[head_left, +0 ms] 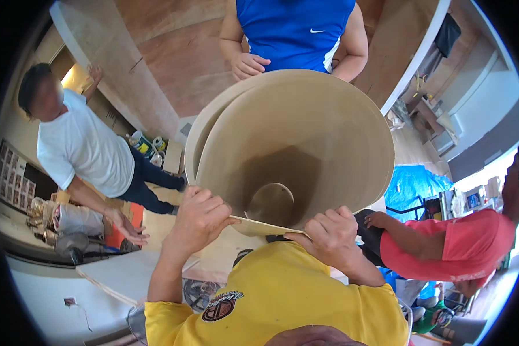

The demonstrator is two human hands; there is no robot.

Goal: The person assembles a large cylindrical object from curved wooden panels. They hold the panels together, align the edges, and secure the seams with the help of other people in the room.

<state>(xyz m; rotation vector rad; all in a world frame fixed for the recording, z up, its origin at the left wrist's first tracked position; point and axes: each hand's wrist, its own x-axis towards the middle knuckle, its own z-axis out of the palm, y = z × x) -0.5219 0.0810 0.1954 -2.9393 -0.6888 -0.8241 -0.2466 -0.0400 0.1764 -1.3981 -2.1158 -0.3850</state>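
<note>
A large tan sheet (pixel 334 138), thin like flexible board, is rolled into a wide tube that stands before me. Its top opening faces me, and one layer overlaps another along the left side. My left hand (pixel 202 216) is closed over the near rim, left of the middle. Further right on that same rim, my right hand (pixel 331 230) grips with the thumb beneath the edge. At the far side stands a person in a blue sleeveless top (pixel 297 34), whose hand (pixel 249 67) is close to the rim. The tube's lower outside is hidden.
A person in a white T-shirt (pixel 89 144) stands at left, one hand raised to a tall panel (pixel 106 69). At right, a person in a red shirt (pixel 444 242) bends over near a blue tarp (pixel 412 187). Cans (pixel 141 143) and bags (pixel 78 222) lie at left.
</note>
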